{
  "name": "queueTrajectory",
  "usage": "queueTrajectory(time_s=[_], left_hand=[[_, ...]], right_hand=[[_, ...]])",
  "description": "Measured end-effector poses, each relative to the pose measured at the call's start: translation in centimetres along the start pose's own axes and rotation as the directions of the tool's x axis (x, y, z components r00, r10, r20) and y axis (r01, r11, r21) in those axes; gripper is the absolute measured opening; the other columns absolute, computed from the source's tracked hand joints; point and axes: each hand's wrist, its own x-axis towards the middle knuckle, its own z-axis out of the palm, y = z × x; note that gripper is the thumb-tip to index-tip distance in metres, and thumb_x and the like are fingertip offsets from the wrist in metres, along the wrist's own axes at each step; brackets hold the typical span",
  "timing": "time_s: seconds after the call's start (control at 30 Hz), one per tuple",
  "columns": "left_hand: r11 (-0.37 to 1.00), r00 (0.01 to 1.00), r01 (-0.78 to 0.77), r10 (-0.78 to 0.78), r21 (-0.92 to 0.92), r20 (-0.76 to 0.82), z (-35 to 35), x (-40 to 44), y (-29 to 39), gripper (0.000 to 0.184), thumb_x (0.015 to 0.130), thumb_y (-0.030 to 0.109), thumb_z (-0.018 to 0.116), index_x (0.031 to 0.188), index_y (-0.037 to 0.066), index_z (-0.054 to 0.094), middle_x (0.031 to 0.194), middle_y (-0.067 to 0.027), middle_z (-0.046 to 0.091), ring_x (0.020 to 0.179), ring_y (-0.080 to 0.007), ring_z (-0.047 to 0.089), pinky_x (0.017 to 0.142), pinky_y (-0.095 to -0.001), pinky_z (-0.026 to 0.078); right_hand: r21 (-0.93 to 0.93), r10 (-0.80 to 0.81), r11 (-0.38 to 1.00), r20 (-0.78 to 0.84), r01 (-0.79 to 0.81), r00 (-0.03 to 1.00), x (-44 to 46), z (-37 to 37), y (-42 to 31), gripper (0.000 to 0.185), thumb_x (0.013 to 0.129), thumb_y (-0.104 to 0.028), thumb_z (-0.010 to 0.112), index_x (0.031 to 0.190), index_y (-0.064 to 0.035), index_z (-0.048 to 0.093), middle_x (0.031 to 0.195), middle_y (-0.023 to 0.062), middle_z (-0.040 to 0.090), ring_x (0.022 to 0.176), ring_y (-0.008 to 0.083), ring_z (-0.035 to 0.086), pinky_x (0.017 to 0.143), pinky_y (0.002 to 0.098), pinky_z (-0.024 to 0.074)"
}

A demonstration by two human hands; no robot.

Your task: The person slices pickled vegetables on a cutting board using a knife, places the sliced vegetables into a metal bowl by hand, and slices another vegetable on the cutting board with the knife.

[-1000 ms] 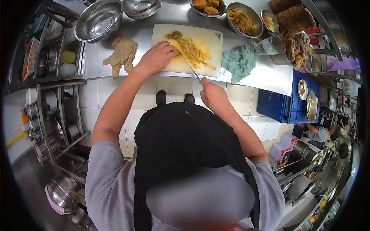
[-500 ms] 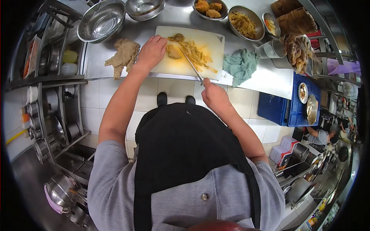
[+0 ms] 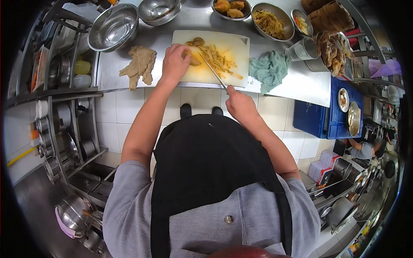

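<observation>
A white cutting board [image 3: 238,48] lies on the steel table, stained yellow. On it are a heap of yellow-brown vegetable strips [image 3: 221,62], a darker lump [image 3: 196,41] near the top, and a flat yellow piece [image 3: 194,59]. My right hand [image 3: 239,103] is closed round the handle of a knife [image 3: 214,72], whose blade points up and left beside the strips. My left hand [image 3: 175,62] is at the board's left side, its curled fingertips at the flat piece; whether they grip it is hidden.
A tan cloth [image 3: 138,66] lies left of the board and a green cloth [image 3: 270,70] right of it. Behind stand a strainer bowl [image 3: 112,28], a bowl of strips [image 3: 273,22] and a clear container [image 3: 302,49]. Another person [image 3: 364,150] is far right.
My left hand lifted leftwards off the flat piece, uncovering it, then came back to its left edge. The knife has stayed beside the strips.
</observation>
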Motion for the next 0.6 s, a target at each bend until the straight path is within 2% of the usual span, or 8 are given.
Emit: queueTrajectory(time_s=[0.03,0.07,0.13,0.17,0.23,0.27,0.33,0.6], left_hand=[[0.997,0.993,-0.057,0.062,0.053,-0.101,0.2,0.0,0.0,0.021,0.089,0.009,0.069,0.11,0.007,0.072,0.112,-0.0104,0.071,0.113,-0.0331,0.063,0.099,-0.0437,0.051],[0.997,0.993,-0.059,0.064,0.054,-0.1,0.2,0.3,-0.1,0.021,0.089,0.009,0.069,0.11,0.007,0.072,0.112,-0.0104,0.071,0.113,-0.0331,0.063,0.099,-0.0437,0.051],[0.996,0.996,0.085,-0.084,-0.015,0.03,-0.1,0.6,-0.1,0.026,0.09,0.01,0.069,0.116,0.006,0.071,0.12,-0.0132,0.068,0.117,-0.0349,0.062,0.103,-0.0432,0.051],[0.996,0.996,0.085,-0.084,-0.014,0.029,-0.2,0.5,0.0,0.026,0.09,0.01,0.069,0.116,0.006,0.071,0.12,-0.0132,0.068,0.117,-0.0349,0.062,0.103,-0.0432,0.051],[0.99,0.99,-0.136,0.137,0.024,-0.042,-0.4,0.1,-0.2,0.025,0.089,0.007,0.067,0.113,0.007,0.073,0.122,-0.012,0.067,0.119,-0.0338,0.06,0.105,-0.0443,0.05],[0.99,0.989,-0.138,0.139,0.024,-0.04,-0.7,0.1,-0.5,0.025,0.089,0.007,0.067,0.113,0.007,0.073,0.122,-0.012,0.067,0.119,-0.0338,0.06,0.105,-0.0443,0.05],[0.851,0.859,-0.506,0.482,0.139,0.175,-1.3,0.0,-1.3,0.027,0.088,0.005,0.065,0.114,0.006,0.073,0.121,-0.011,0.066,0.119,-0.0332,0.06,0.106,-0.0431,0.05],[0.852,0.865,-0.499,0.481,0.155,0.141,-1.9,-1.1,-0.4,0.026,0.086,0.006,0.067,0.112,0.003,0.071,0.12,-0.0112,0.066,0.121,-0.0323,0.059,0.107,-0.0429,0.05]], right_hand=[[-0.003,0.012,1.0,0.024,-0.012,1.0,0.0,-0.1,0.0,0.032,0.092,-0.009,0.061,0.119,0.004,0.053,0.088,0.0249,0.072,0.083,0.0446,0.072,0.077,0.056,0.0569],[-0.001,0.012,1.0,0.022,-0.012,1.0,0.0,0.0,0.0,0.032,0.092,-0.009,0.061,0.119,0.004,0.053,0.088,0.0249,0.072,0.083,0.0446,0.072,0.077,0.056,0.0569],[-0.011,0.006,1.0,0.02,-0.006,1.0,0.0,0.1,0.1,0.032,0.092,-0.009,0.06,0.12,0.0043,0.053,0.089,0.0252,0.071,0.083,0.0443,0.072,0.077,0.0559,0.0569],[-0.01,0.005,1.0,0.02,-0.005,1.0,0.0,0.2,0.1,0.032,0.092,-0.009,0.06,0.12,0.0043,0.053,0.089,0.0252,0.071,0.083,0.0443,0.072,0.077,0.0559,0.0569],[0.017,0.012,1.0,0.016,-0.012,1.0,0.0,0.2,0.1,0.031,0.092,-0.008,0.06,0.119,0.0048,0.053,0.087,0.0254,0.071,0.083,0.0439,0.072,0.076,0.0558,0.0568],[0.018,0.015,1.0,0.014,-0.015,1.0,0.0,0.3,0.2,0.031,0.092,-0.008,0.06,0.119,0.0048,0.053,0.087,0.0254,0.071,0.083,0.0439,0.072,0.076,0.0558,0.0568],[-0.007,-0.024,1.0,-0.024,0.024,0.999,-0.2,0.6,0.4,0.031,0.092,-0.007,0.06,0.119,0.0051,0.053,0.086,0.0252,0.071,0.082,0.0438,0.072,0.076,0.0558,0.0568],[-0.029,0.012,1.0,0.013,-0.011,1.0,0.1,0.2,-0.4,0.028,0.092,-0.007,0.058,0.117,0.005,0.053,0.087,0.0253,0.071,0.082,0.0442,0.072,0.076,0.0559,0.0572]])
